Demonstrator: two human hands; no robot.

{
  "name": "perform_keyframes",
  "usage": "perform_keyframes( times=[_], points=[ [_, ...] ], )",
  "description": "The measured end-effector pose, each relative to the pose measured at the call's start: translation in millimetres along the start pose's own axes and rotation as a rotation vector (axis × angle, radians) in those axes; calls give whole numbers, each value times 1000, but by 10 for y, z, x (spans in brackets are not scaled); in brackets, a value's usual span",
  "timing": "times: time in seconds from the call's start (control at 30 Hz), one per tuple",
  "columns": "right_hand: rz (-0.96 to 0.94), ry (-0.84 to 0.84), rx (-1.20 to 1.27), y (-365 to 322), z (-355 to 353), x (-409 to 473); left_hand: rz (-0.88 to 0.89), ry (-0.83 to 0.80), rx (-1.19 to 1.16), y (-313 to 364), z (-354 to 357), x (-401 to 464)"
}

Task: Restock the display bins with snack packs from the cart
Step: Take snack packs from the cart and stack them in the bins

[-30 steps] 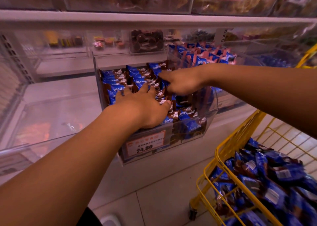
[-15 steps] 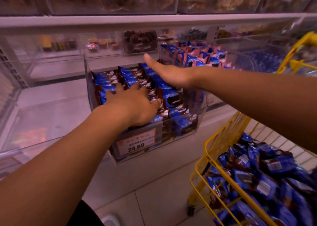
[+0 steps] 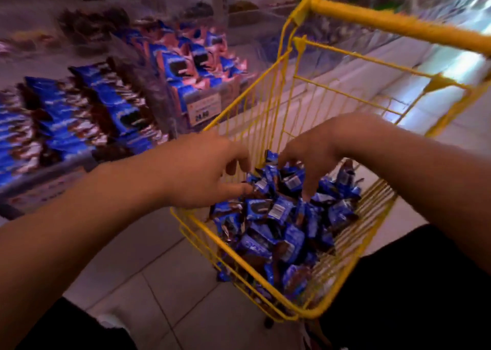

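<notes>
Over the yellow cart (image 3: 289, 314) I reach my left hand (image 3: 204, 171) and right hand (image 3: 316, 148), fingers spread and empty, toward its many snack packs (image 3: 276, 217), while the display bins (image 3: 202, 105) look well filled.

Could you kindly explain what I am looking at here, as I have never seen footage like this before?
There is no machine: a person wears a camera on the head, so you look forward and down at their own arms. The left hand and the right hand reach into a yellow wire cart heaped with blue snack packs. Their fingers are curled down among the packs, but blur hides whether either holds one yet. To the left stands a display bin with rows of similar packs, and beside it another bin with a price tag.
</notes>
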State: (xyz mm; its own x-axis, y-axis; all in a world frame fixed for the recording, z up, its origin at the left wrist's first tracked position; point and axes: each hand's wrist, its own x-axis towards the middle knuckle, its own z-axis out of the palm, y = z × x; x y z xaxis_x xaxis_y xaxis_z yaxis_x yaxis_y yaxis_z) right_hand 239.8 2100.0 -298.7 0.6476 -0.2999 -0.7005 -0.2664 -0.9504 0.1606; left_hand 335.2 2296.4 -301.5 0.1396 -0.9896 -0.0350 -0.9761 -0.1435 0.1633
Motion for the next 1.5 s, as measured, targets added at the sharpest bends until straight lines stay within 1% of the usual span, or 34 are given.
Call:
perform_keyframes(
  times=[0.07, 0.13, 0.2, 0.27, 0.3, 0.37, 0.4, 0.43, 0.5, 0.53, 0.57, 0.63, 0.67, 0.73, 0.8, 0.87, 0.97, 1.03, 1.1, 1.2, 1.27, 1.3, 1.37, 1.43, 1.5],
  points=[
    [-56, -24, -120, -146, 122, 158, -88, -261, 128, 59, 108, 340],
    [-83, -135, -219, -331, 240, 298, -147, -486, 188, 111, 300, 668],
    [-53, -187, -324, -429, 322, 345, -179, -658, 221, 135, 570, 906],
    [11, -159, -371, -387, 347, 344, -215, -798, 259, 123, 817, 1016],
    [29, -136, -383, -347, 342, 321, -255, -839, 266, 105, 912, 1035],
    [62, -113, -432, -294, 324, 242, -389, -887, 246, 68, 1025, 1041],
    [82, -126, -459, -284, 314, 222, -340, -895, 311, 36, 1049, 1043],
    [96, -141, -465, -281, 309, 213, -241, -925, 401, 2, 1046, 1055],
    [101, -133, -482, -304, 320, 210, -222, -931, 398, -42, 1045, 1073],
    [101, -126, -498, -314, 326, 217, -311, -900, 346, -57, 1079, 1077],
    [87, -140, -508, -327, 336, 205, -349, -895, 330, -52, 1098, 1071],
    [72, -172, -530, -358, 371, 226, -243, -879, 366, -36, 1100, 1064],
    [71, -196, -544, -378, 393, 248, -223, -861, 358, -37, 1098, 1067],
    [55, -241, -518, -392, 409, 256, -270, -856, 302, -41, 1058, 1065],
    [24, -255, -495, -385, 413, 282, -346, -860, 220, -52, 1019, 1050],
    [22, -258, -435, -383, 450, 320, -375, -842, 162, -76, 978, 1029],
    [26, -281, -375, -381, 476, 400, -351, -794, 143, -66, 775, 983],
    [-35, -324, -434, -402, 497, 403, -310, -752, 134, -32, 576, 910],
    [-48, -362, -431, -395, 519, 380, -263, -662, 144, -14, 368, 794],
    [-3, -314, -207, -333, 483, 331, -178, -483, 106, -8, 115, 562],
    [-51, -293, -121, -280, 337, 271, -132, -338, 79, -39, 25, 412],
    [-61, -258, -36, -242, 235, 215, -125, -261, 70, -61, 5, 341],
    [-115, -128, 127, -154, 29, 73, -148, -123, 30, -104, -10, 215],
    [-226, 7, 248, -26, -97, -95, -192, 20, -50, -147, 6, 115],
    [-327, 86, 378, 113, -123, -200, -243, 172, -149, -182, 35, 39]
  ],
)
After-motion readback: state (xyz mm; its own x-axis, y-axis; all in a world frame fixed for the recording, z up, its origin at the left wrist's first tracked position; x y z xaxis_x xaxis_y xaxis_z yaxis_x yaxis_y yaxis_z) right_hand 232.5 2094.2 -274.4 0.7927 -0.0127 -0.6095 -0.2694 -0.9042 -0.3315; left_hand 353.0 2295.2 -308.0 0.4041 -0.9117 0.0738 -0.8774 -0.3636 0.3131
